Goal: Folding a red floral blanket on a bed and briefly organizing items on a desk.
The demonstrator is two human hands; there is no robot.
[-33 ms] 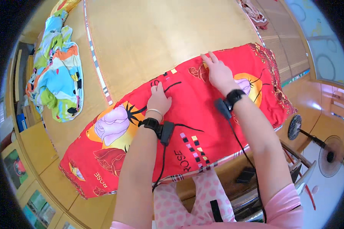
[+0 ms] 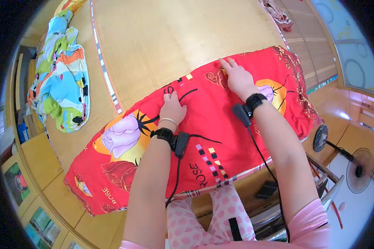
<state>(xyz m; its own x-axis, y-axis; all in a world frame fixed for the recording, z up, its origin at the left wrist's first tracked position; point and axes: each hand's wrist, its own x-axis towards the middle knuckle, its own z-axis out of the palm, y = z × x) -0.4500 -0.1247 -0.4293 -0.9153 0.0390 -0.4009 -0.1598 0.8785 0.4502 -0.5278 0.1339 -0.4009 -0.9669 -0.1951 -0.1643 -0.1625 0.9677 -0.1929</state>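
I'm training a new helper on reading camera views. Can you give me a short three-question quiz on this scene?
1. True or false: both hands press on the red cloth.
2. Which hand is farther from the person: left hand or right hand?
3. What lies at far left on the mat? A) a bright crumpled cloth B) a pillow C) a book

Key: 1 true; 2 right hand; 3 A.
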